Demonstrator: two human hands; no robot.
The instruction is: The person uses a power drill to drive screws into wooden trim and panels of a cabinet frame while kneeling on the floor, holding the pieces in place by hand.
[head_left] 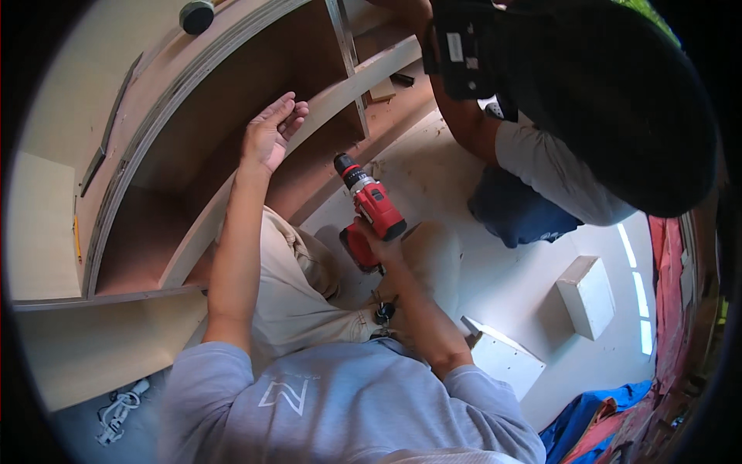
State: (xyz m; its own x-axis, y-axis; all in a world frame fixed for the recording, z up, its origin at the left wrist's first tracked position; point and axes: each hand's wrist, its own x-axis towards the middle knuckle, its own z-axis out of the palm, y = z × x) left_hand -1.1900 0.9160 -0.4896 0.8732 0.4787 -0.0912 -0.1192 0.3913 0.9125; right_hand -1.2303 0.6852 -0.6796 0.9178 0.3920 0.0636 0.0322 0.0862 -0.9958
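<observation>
My right hand (375,241) is wrapped round the grip of a red and black cordless drill (379,209), above my lap. The drill's chuck points up and to the left, toward the wooden cabinet frame (202,236). My left hand (270,135) is raised over the frame's long front rail, palm turned to the right. Its thumb and fingertips are curled together as in a pinch. Anything between them is too small to make out.
At the upper right a co-worker in a black cap (610,100) leans in, one arm reaching to the cabinet. Two white blocks, one a box (587,298), lie on the floor at right. A pencil (77,232), a dark metal strip (112,127) and a round tape measure (196,17) lie on the cabinet.
</observation>
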